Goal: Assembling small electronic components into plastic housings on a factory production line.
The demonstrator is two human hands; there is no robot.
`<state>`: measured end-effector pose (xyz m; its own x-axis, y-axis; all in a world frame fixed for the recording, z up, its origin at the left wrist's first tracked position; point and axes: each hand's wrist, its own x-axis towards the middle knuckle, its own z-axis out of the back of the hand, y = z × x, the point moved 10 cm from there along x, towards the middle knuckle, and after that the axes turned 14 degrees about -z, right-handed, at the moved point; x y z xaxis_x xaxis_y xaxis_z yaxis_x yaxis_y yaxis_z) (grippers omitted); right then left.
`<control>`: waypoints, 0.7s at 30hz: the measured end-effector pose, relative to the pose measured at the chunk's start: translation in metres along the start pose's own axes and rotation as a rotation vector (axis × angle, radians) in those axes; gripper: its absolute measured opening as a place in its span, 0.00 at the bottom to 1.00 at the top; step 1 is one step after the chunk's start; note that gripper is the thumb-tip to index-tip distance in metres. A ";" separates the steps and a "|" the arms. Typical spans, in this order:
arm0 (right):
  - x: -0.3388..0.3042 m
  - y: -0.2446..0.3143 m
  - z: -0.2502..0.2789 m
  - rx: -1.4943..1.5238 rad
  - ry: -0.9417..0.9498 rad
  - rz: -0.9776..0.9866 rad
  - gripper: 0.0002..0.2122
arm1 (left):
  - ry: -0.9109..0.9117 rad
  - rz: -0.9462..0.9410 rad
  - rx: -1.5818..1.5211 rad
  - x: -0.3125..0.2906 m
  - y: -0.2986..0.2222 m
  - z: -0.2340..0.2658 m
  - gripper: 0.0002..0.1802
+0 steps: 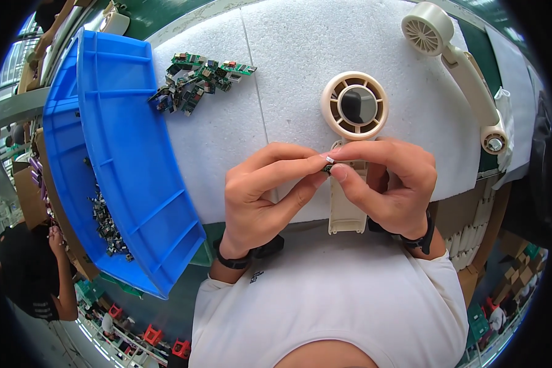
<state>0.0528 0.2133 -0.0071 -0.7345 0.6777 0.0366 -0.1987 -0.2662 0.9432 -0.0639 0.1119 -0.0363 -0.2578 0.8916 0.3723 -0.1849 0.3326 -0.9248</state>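
Observation:
A small dark circuit board with a white connector [329,161] is pinched between the fingertips of both hands, most of it hidden. My left hand [270,184] grips it from the left with thumb and index finger. From the right, my right hand [389,178] meets it with its thumb and index finger closed. Directly beneath lies a cream handheld fan [325,105], its round head pointing away from me. The fan's handle shell [348,214] lies partly under my hands.
Several green circuit boards [205,76] lie piled on the white foam sheet [294,55]. Left of it stands a blue bin [129,153] with small parts [107,227] inside. Another cream fan [472,86] rests at the far right. A person [34,270] is at the left edge.

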 end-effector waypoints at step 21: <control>-0.002 -0.005 0.000 -0.041 -0.060 -0.030 0.05 | -0.132 -0.007 -0.017 -0.002 -0.002 0.005 0.17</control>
<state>0.0550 0.2131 -0.0123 -0.6877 0.7254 0.0291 -0.2473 -0.2718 0.9300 -0.0681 0.1077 -0.0344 -0.3797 0.8412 0.3849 -0.1710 0.3451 -0.9229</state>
